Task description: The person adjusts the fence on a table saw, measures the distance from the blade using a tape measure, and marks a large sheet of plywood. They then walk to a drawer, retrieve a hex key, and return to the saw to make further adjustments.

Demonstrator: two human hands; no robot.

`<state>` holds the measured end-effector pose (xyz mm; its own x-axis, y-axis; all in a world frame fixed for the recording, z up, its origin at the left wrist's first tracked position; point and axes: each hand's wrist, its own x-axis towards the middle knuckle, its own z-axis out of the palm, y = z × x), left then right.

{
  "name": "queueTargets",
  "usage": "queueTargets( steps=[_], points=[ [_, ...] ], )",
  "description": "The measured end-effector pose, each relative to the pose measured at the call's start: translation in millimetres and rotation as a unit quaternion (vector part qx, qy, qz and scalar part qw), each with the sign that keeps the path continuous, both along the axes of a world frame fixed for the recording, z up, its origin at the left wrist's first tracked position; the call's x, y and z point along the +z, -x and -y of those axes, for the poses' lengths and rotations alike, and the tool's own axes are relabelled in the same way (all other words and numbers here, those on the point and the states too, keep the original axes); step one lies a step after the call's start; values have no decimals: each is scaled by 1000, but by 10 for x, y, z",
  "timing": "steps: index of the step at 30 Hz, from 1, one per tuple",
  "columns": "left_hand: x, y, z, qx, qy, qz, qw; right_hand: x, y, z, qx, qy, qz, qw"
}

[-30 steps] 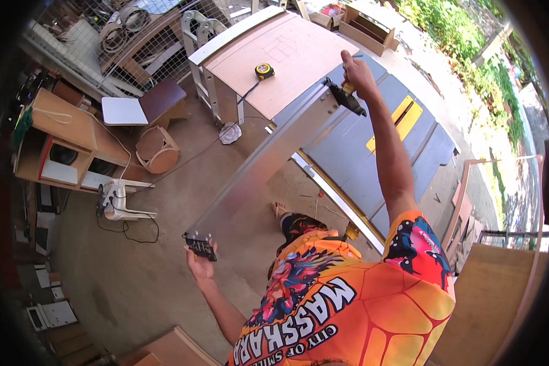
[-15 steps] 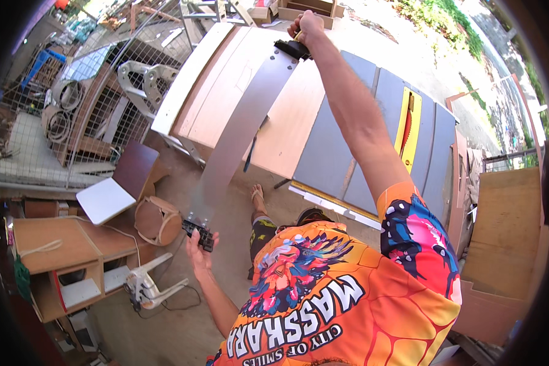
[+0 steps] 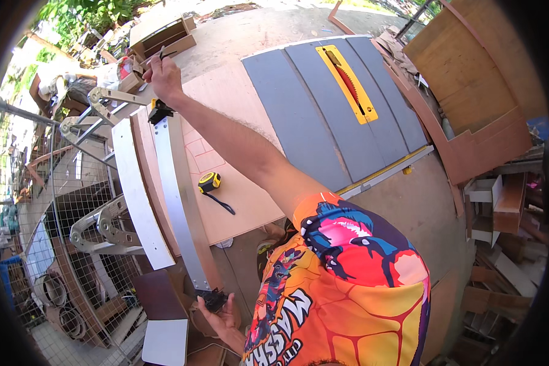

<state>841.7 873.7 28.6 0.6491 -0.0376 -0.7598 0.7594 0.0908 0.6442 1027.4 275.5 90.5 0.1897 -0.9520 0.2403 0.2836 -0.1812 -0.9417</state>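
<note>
A long silver straightedge guide (image 3: pixel 180 195) with a black block at each end lies lengthwise over the left side of a pale plywood board (image 3: pixel 244 213). Its near end juts past the board, where my left hand (image 3: pixel 226 320) cups the black block from below with the fingers around it. Just beyond the far block, my right hand (image 3: pixel 165 79) is closed, and a thin, dark, pencil-like stick (image 3: pixel 165 53) pokes out of its fingers. Beside the guide sits a yellow and black tape measure (image 3: pixel 210 182) with a dark strap. Reddish lines are drawn on the plywood.
Right of the plywood stands a grey table saw (image 3: pixel 311 116) with a yellow insert (image 3: pixel 367 113) and a red blade. A white-faced panel (image 3: pixel 141 201) and a folding ladder (image 3: pixel 107 229) are at the left, before a wire fence (image 3: pixel 61 201). An open wooden box (image 3: pixel 165 36) lies beyond.
My view has swung to the right. The guide, earlier raised at a slant, now lies over the plywood. My right hand has come off its far block, and the tape measure is now uncovered.
</note>
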Motion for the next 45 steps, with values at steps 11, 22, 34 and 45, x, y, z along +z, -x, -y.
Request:
queueTargets(
  steps=[11, 22, 34, 45],
  points=[
    [221, -931, 562, -451, -144, -2, 881, -1222, 3304, -1793, 72, -11, -472, 878],
    [503, -786, 1953, -617, -458, 438, 467, -1104, 4368, -2040, -37, -12, -412, 910],
    [45, 952, 3368, -739, -74, 535, 403, -1709, 6599, -2893, -333, -204, -403, 828],
    [-975, 2152, 3584, -685, 59, 725, 39, -2089, 5837, -3809, -324, -348, -229, 850]
  ],
)
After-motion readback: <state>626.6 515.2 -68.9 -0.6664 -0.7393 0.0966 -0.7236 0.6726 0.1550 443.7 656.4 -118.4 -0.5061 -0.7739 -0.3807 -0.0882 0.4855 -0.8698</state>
